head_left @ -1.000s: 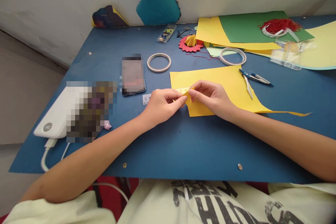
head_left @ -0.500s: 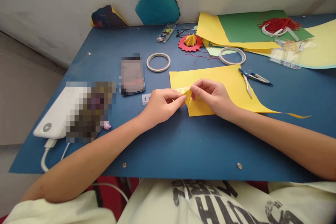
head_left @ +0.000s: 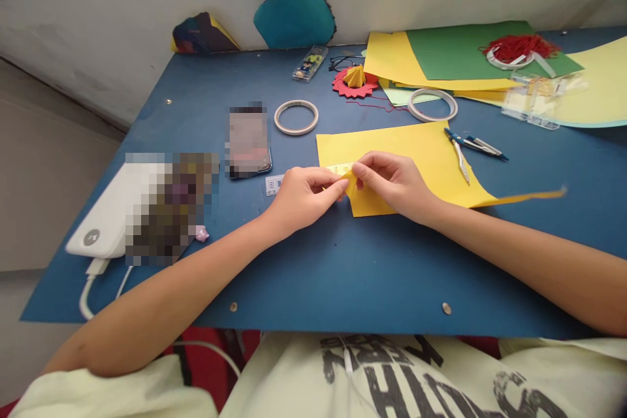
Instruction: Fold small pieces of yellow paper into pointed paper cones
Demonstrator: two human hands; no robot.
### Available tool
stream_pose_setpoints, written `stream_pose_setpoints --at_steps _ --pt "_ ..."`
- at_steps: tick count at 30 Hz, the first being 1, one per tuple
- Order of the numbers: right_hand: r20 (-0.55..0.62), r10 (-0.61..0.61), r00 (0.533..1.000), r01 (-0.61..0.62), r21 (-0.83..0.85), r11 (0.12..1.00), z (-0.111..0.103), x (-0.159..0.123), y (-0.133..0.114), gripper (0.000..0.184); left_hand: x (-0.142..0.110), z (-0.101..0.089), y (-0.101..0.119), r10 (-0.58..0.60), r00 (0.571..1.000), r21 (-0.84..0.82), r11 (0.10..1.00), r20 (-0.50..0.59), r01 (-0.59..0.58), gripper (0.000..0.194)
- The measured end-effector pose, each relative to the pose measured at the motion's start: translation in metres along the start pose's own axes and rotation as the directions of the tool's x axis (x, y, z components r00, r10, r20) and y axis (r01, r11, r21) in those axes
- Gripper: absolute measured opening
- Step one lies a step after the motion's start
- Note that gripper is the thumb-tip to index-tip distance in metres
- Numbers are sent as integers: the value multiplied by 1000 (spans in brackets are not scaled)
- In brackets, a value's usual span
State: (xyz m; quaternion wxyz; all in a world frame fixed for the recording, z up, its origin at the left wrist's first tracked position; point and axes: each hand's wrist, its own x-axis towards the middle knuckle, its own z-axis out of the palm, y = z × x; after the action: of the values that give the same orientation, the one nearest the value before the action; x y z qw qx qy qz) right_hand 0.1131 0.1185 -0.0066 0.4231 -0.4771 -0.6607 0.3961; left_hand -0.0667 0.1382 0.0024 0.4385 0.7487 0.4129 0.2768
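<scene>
My left hand and my right hand meet over the blue table, both pinching a small folded piece of orange-yellow paper between fingertips. The piece rests on the near left corner of a large yellow paper sheet that lies flat under my right hand. A thin yellow strip trails from that sheet to the right.
A compass lies on the sheet's right edge. Two tape rings, a phone, a white power bank, a red-and-yellow paper flower, and stacked coloured sheets sit further back.
My fingers shift slightly on the small folded piece, the right fingertips closing in again. The thin strip at the right has lifted and swung a little farther back.
</scene>
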Motion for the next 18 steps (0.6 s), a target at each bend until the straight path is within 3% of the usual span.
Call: stream_pose_setpoints --at_steps 4,7,12,18 --pt "18 -2 1000 2 -10 1000 1 0 0 27 2 -3 -1 -45 992 -69 996 119 53 24" --pt "69 1 998 -1 6 1000 0 0 0 26 3 -4 0 -8 985 -91 996 172 24 24" --pt "196 -66 978 76 -42 996 0 1 3 31 2 -2 0 59 996 -20 998 73 -58 25" --pt "162 -103 981 119 -91 989 0 0 5 29 0 1 -1 47 998 -4 999 41 -47 26"
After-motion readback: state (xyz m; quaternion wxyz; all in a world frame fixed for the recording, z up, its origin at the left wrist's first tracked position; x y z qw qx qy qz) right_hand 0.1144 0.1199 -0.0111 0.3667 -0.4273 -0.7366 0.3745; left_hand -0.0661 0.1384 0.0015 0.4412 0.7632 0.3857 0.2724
